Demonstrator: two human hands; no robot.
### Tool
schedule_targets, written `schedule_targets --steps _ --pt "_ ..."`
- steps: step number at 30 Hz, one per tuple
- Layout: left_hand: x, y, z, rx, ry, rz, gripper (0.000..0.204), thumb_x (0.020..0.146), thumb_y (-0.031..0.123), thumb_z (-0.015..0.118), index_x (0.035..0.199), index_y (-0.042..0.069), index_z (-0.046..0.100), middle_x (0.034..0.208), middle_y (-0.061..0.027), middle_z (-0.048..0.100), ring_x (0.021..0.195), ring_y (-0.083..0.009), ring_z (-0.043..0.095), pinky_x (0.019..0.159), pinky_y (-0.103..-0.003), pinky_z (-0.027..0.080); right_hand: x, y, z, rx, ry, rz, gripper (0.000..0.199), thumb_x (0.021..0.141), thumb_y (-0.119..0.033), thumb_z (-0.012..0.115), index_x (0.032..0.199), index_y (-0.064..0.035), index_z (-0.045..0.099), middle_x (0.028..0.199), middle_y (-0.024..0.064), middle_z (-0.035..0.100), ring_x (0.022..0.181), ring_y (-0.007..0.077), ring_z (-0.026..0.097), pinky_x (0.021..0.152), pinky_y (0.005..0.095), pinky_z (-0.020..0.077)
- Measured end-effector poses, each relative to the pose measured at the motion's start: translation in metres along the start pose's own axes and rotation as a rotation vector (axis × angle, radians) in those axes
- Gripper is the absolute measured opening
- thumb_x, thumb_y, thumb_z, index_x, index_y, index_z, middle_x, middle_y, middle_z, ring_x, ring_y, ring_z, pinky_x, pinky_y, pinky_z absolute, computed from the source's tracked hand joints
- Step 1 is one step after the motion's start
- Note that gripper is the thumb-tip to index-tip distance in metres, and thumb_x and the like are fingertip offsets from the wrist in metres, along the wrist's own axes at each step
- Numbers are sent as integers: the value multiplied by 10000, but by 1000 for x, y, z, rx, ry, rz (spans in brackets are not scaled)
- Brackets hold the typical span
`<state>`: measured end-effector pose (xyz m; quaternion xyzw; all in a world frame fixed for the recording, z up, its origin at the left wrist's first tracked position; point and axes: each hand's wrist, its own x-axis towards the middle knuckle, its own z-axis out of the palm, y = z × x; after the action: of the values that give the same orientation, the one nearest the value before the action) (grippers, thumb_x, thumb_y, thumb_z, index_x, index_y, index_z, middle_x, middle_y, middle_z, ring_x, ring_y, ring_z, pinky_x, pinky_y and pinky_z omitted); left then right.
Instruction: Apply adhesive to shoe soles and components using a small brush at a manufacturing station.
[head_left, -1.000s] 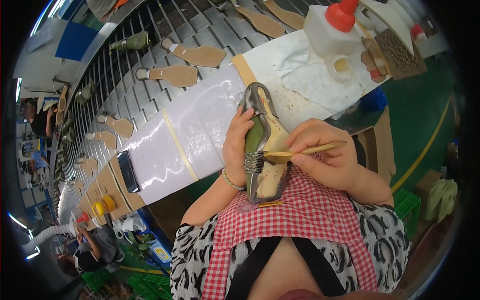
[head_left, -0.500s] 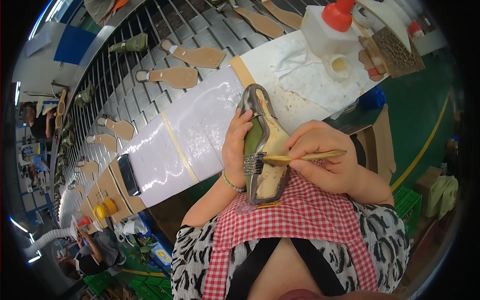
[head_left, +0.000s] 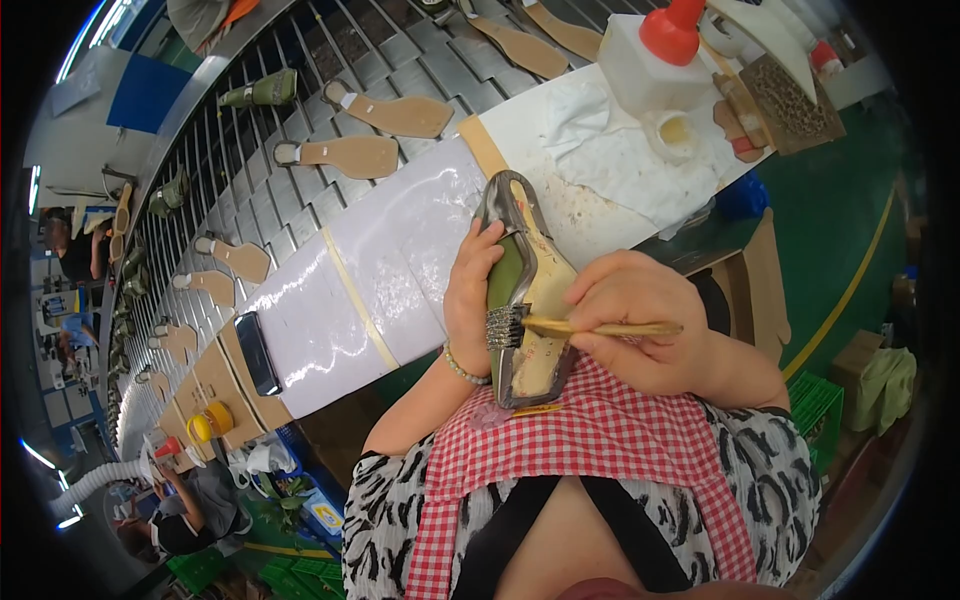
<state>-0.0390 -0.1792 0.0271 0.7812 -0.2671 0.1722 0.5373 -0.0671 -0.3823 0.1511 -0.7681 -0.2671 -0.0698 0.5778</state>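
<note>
Above the checked apron, the shoe stood sole-up between both hands. The left hand gripped its left edge; the right hand pinched a brush, bristles touching the sole. The left palm and the shoe's upper were hidden.

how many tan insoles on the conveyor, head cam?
At least 7 insoles clear: two at top centre, two left of those, three down the left. More may be hidden farther along.
</note>
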Motion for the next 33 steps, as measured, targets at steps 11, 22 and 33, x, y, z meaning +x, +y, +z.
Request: schedule_targets --steps 11,22,33 --pt "18 -4 -46 -563 -225 -469 639 836 356 692 1333 45 438 1300 -148 520 1238 -266 480 1004 -423 430 3 1 -29 746 170 204 189 836 26 624 1023 33 598 1020 134 630 1000 182 582 901 305 454" --pt "50 0 -60 -1000 -494 -711 954 628 463 823 1341 8 381 1192 -137 546 1065 -263 580 888 -393 501 34 4 -25 764 315 324 115 863 -49 616 966 -2 595 973 129 653 938 160 601 870 296 451" --pt "58 31 -54 -803 -719 -651 835 644 212 833 1322 -13 400 1192 -82 542 1079 -163 515 931 -320 428 27 4 -1 271 146 85 115 803 33 649 910 -3 626 996 131 621 932 175 586 840 281 447"
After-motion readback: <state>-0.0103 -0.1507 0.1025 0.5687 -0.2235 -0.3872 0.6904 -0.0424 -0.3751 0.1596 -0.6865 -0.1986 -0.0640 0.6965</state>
